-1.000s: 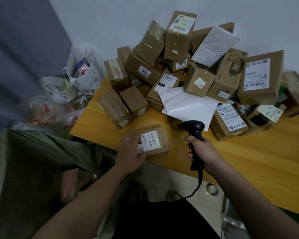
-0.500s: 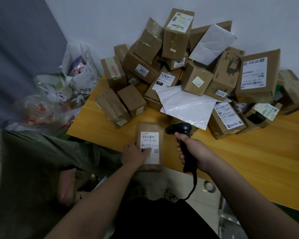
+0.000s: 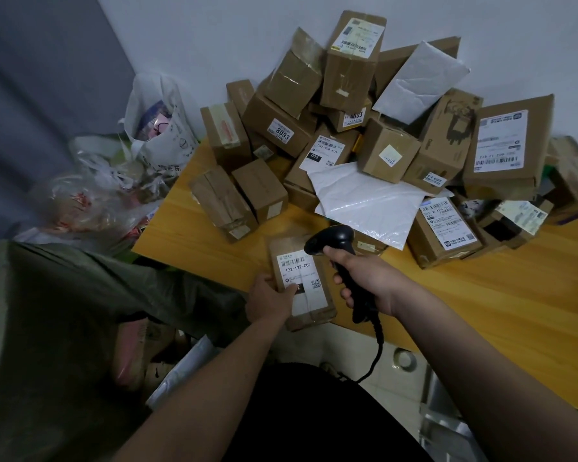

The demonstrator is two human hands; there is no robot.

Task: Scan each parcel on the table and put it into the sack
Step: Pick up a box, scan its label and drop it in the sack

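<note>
Head view, parcel in hand: a small brown cardboard parcel (image 3: 301, 278) lies at the near edge of the wooden counter (image 3: 481, 295), label face up, its near end hanging slightly past the edge.
Head view, long axis: the parcel runs away from the person, barcode at the far end, QR code nearer.
Head view, left hand (image 3: 271, 300): fingers and thumb curl round the parcel's near-left corner, thumb on the label.
Head view, right hand (image 3: 364, 278): wraps the handle of a black corded barcode scanner (image 3: 334, 240).
Head view, key relation: the scanner head sits just right of the barcode, touching or just above the parcel's far right corner; I cannot tell which. It aims left across the label.
Head view, sack: a dark green sack (image 3: 64, 328) gapes open low on the left, beside the counter, nearer the left hand.
Head view, remaining parcels: a pile of boxes and white mailers (image 3: 367, 201) sits farther back on the counter.
Judgement: scanning appears under way; the drop into the sack likely falls to the left hand.
</note>
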